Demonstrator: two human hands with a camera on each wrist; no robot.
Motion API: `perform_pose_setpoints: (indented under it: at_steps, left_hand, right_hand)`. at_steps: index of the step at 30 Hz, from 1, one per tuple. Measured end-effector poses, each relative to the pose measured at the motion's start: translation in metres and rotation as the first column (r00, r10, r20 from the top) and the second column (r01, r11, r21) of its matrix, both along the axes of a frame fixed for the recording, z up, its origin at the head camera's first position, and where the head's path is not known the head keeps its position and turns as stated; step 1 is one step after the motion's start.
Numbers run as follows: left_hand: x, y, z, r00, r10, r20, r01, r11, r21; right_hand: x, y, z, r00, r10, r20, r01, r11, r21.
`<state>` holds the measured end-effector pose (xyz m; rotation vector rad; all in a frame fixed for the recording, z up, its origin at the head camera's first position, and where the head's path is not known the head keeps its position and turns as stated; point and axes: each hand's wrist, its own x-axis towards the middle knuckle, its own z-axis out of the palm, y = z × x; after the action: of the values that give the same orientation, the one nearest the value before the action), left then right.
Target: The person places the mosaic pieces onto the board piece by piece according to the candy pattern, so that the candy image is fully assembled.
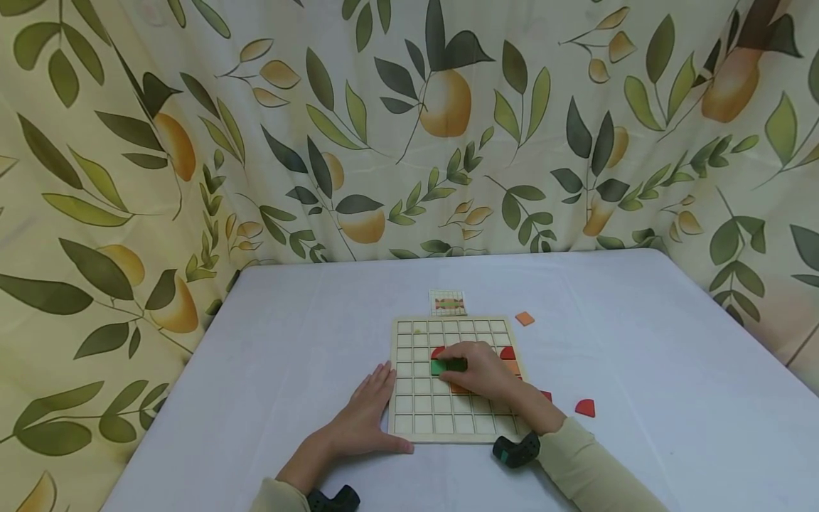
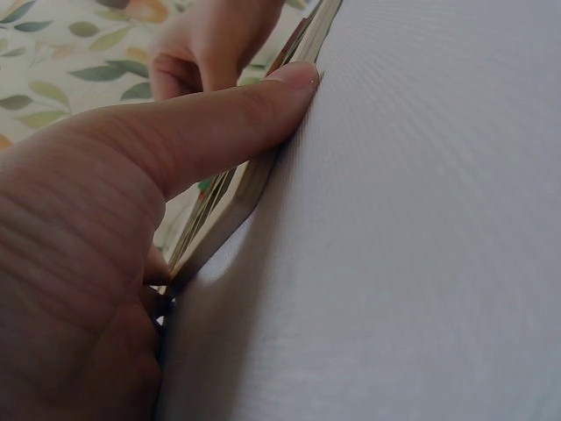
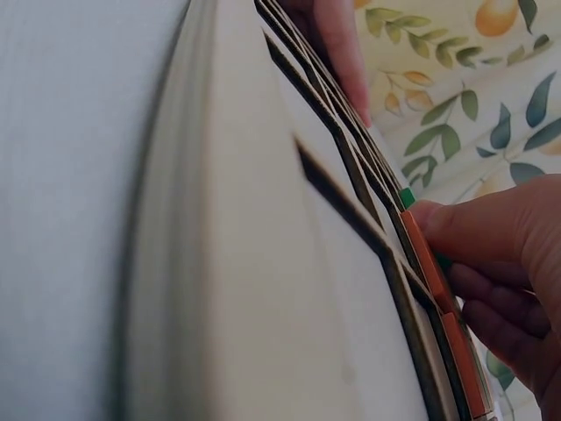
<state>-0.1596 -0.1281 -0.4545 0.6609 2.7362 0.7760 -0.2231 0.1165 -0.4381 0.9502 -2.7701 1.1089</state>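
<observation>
In the head view, a pale wooden grid board [image 1: 424, 424] lies on the table with coloured tiles in some of its cells. My left hand [image 1: 365, 418] rests along its left side, fingers fairly straight, the thumb reaching along the near edge. Over the middle of the board, my right hand [image 1: 481, 370] pinches a dark green tile [image 1: 456, 364] between thumb and fingers. A brighter green tile [image 1: 437, 368] sits just left of it, and a red tile [image 1: 438, 352] lies above. In the right wrist view, orange tiles [image 3: 463, 360] sit below the right hand [image 3: 504, 254].
A small pattern card [image 1: 448, 303] stands at the board's far edge. Loose on the right lie an orange tile [image 1: 525, 318] and a red quarter-round tile [image 1: 585, 407]. Another red tile [image 1: 547, 395] is partly hidden by the right forearm. A leaf-patterned curtain [image 1: 409, 178] hangs behind.
</observation>
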Motion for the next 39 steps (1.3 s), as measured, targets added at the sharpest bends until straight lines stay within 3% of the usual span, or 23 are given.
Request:
perform_pose_setpoints:
  at_steps: [14, 23, 31, 39]
  left_hand:
    - [0.001, 0.0, 0.003, 1.0, -0.002, 0.004, 0.002, 1.0, 0.0]
    - [0.0, 0.0, 0.002, 1.0, -0.008, -0.008, 0.008, 1.0, 0.004]
    - [0.001, 0.0, 0.002, 1.0, -0.006, -0.002, 0.006, 1.0, 0.008]
    - [0.002, 0.001, 0.002, 1.0, -0.003, -0.01, 0.003, 1.0, 0.02]
  right_hand:
    - [0.0, 0.0, 0.0, 1.0, -0.002, 0.019, 0.003, 1.0, -0.029]
    - [0.001, 0.002, 0.002, 1.0, 0.003, -0.029, -0.004, 0.999, -0.039]
    - [0.008, 0.011, 0.008, 0.999, -0.031, -0.023, 0.03, 0.999, -0.023]
    - [0.019, 0.033, 0.006, 0.997, -0.029, -0.068, 0.028, 0.999, -0.015]
